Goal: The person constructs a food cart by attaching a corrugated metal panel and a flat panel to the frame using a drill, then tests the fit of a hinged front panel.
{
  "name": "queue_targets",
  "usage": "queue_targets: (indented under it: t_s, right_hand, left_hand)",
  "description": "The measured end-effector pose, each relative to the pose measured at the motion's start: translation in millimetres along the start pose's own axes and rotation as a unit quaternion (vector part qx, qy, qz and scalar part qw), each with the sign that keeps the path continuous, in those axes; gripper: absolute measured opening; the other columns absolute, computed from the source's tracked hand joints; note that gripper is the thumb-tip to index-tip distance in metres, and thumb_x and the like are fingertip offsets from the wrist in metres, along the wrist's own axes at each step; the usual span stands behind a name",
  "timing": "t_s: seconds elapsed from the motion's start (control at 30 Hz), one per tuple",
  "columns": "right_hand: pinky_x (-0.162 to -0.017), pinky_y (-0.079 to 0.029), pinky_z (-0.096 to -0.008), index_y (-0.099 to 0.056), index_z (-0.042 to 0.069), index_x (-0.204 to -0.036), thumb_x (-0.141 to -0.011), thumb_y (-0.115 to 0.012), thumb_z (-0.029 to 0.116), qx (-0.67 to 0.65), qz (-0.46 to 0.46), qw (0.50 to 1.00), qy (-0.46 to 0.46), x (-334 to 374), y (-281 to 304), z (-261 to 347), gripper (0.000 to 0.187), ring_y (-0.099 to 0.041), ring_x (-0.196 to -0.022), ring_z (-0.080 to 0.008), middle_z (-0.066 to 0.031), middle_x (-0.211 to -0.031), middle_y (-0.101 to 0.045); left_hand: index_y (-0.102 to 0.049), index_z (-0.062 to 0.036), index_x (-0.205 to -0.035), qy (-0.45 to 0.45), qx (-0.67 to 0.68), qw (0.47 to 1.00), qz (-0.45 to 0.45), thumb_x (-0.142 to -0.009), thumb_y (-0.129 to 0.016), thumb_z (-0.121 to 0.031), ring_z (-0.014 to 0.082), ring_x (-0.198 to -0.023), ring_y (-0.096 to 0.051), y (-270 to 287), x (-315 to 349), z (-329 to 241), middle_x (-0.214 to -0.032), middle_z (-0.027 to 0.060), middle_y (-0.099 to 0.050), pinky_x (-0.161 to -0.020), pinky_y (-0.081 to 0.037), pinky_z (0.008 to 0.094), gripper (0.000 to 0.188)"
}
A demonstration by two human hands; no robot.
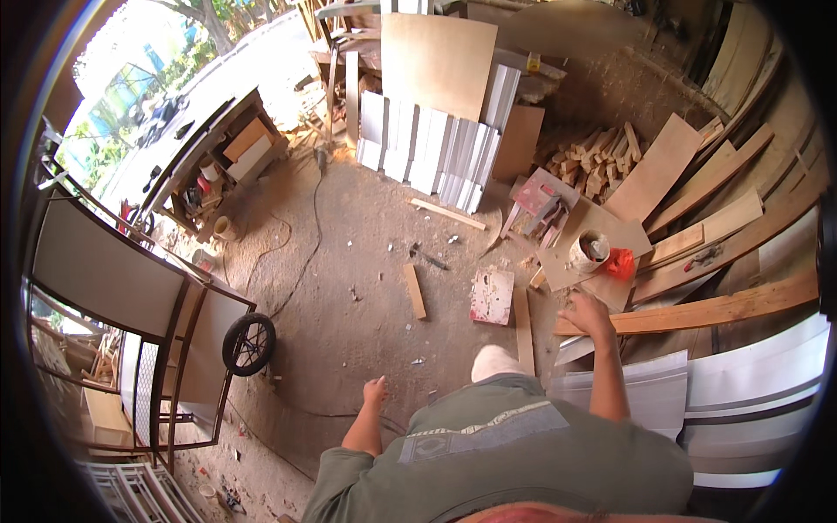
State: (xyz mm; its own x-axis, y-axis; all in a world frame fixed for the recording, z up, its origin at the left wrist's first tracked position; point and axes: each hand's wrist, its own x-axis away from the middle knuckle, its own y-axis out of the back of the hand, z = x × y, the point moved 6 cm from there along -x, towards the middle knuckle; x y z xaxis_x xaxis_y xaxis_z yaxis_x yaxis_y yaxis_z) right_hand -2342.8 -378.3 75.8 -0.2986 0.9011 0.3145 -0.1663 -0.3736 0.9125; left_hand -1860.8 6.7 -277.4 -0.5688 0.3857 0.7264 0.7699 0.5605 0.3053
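Note:
My left hand (375,390) hangs low over the floor with its fingers curled in, and nothing shows in it. Out to the right, my right hand (587,314) reaches forward with its fingers apart, holding nothing that I can see. It is over the near end of a thick wooden beam (697,309), close to the edge of a plywood sheet (567,253); whether it touches either I cannot tell. A white bucket (589,250) with things in it stands on that sheet, beside an orange-red plastic bag (620,263).
A paint-stained red and white box (493,295) and a hammer (427,256) lie on the floor. A small stained stool (542,202) stands before a pile of wood offcuts (602,161). On the left are a cart wheel (249,344) and a workbench (209,157); a cable (316,209) crosses the floor.

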Motion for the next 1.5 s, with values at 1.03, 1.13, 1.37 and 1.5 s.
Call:
queue_targets:
  t_s: [1.03, 1.13, 1.37, 1.5]
  right_hand:
    - [-0.090, -0.050, -0.0366, -0.066, 0.006, -0.119, -0.100, -0.047, 0.054, -0.133, 0.597, 0.673, 0.416, -362.5, -96.1, 505.1, 0.056, -0.064, -0.100, -0.0260, -0.0146, -0.114, -0.068]
    - [-0.103, -0.040, -0.0301, -0.060, 0.006, -0.133, -0.105, -0.033, 0.054, -0.229, 0.737, 0.531, 0.350, -367.6, -88.9, 548.9, 0.061, -0.053, -0.118, -0.0159, -0.0051, -0.130, -0.061]
    - [-0.096, -0.043, -0.0293, -0.065, 0.003, -0.125, -0.106, -0.041, 0.048, -0.306, 0.682, 0.594, 0.297, -451.5, -81.8, 646.9, 0.054, -0.056, -0.103, -0.0121, -0.0037, -0.109, -0.066]
    - [-0.091, -0.046, -0.0316, -0.064, 0.002, -0.123, -0.102, -0.050, 0.047, -0.246, 0.576, 0.710, 0.323, -500.9, -92.5, 672.9, 0.051, -0.060, -0.103, -0.0163, -0.0075, -0.113, -0.068]
  left_hand:
    - [-0.067, 0.0018, -0.084, -0.055, 0.041, 0.992, -0.107, -0.094, -0.064, -0.029, 0.0204, -0.069, -0.062, 0.2, -212.1, -253.3, -0.076, 0.0053, -0.067, -0.064, -0.048, 0.0354, 0.032]
    - [-0.068, 0.0013, -0.085, -0.057, -0.141, 0.986, -0.067, -0.095, -0.064, -0.030, 0.0196, -0.070, -0.062, 20.7, -233.6, -233.1, -0.077, 0.0068, -0.068, -0.066, -0.049, 0.0355, 0.033]
    - [-0.070, 0.0000, -0.086, -0.072, -0.179, 0.981, -0.020, -0.096, -0.063, -0.031, 0.0179, -0.073, -0.062, 143.7, -336.1, -261.3, -0.080, 0.0104, -0.069, -0.070, -0.049, 0.0358, 0.034]
    - [-0.069, 0.0003, -0.093, 0.085, 0.086, 0.992, -0.023, -0.095, -0.063, -0.035, 0.0229, -0.076, -0.066, 231.4, -414.8, -342.2, -0.083, 0.0132, -0.069, -0.070, -0.051, 0.0397, 0.036]
